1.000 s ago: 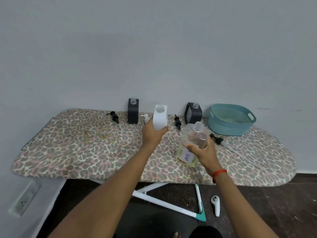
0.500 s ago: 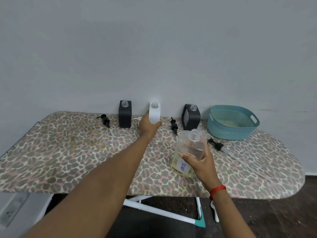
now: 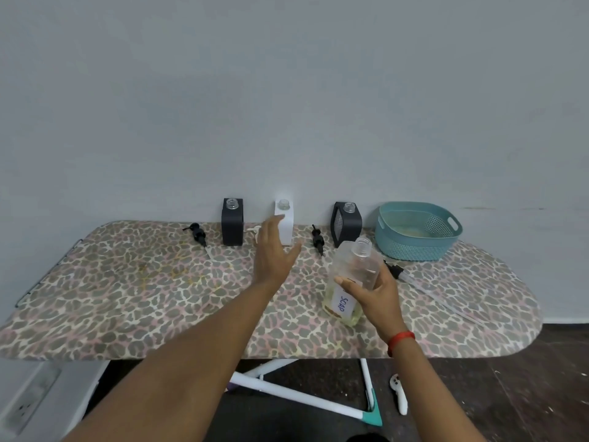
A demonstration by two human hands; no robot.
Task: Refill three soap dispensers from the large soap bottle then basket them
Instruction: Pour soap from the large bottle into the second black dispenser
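One upright white rectangular dispenser (image 3: 287, 225) stands just beyond the spread, empty fingers of the left hand (image 3: 273, 252); the right hand (image 3: 377, 296) grips the clear soap bottle (image 3: 356, 264).

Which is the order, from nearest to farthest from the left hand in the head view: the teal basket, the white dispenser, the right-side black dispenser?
1. white dispenser, just behind the left hand, middle of the back row.
2. right-side black dispenser, farther to the right in the same row.
3. teal basket, farthest to the right.
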